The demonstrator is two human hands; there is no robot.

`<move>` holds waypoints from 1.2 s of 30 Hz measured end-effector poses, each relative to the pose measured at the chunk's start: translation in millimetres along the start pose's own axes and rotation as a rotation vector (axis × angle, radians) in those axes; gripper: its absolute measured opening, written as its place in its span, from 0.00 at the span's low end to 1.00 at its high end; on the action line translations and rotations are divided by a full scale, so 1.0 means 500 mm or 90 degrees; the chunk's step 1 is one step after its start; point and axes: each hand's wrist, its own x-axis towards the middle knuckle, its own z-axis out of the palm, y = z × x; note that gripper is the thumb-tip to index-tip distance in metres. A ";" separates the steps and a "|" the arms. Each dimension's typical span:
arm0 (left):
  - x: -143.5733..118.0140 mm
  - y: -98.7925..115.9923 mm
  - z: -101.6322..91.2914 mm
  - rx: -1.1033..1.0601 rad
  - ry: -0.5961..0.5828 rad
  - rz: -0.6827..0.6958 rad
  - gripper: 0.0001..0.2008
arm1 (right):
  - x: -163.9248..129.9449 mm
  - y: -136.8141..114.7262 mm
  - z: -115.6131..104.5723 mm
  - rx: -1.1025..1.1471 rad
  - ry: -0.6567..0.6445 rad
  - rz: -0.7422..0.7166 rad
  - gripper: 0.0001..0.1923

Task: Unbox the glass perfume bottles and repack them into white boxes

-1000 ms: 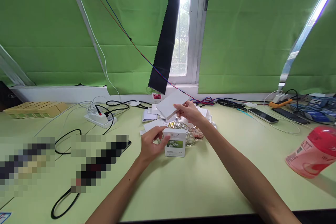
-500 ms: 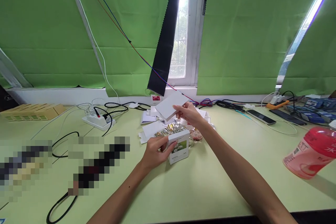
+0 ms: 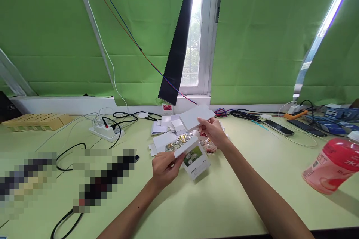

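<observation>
Two hands, left hand (image 3: 164,167) gripping flower-print box (image 3: 194,157), right hand (image 3: 212,132) white card (image 3: 196,117)

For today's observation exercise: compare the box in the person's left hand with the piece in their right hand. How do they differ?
The printed box in the left hand carries a flower picture and text; the plain white piece in the right hand shows no print. The printed box is tilted low over the table; the plain white piece is held higher and farther from the person. The printed box looks deeper; the plain piece looks flatter. Both are white card, each pinched at one edge.
</observation>
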 end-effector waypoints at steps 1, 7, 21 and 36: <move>0.001 -0.001 -0.002 0.029 0.040 -0.022 0.11 | -0.007 0.006 -0.010 0.007 0.013 -0.005 0.21; 0.003 -0.019 -0.009 0.048 0.172 -0.303 0.10 | -0.045 0.021 -0.053 0.098 0.097 -0.037 0.19; 0.008 -0.033 -0.005 -0.088 0.054 -0.487 0.15 | -0.073 0.061 -0.055 0.005 0.196 -0.088 0.20; 0.012 -0.041 -0.007 -0.063 -0.017 -0.523 0.21 | -0.115 0.056 -0.010 -0.024 0.257 -0.085 0.21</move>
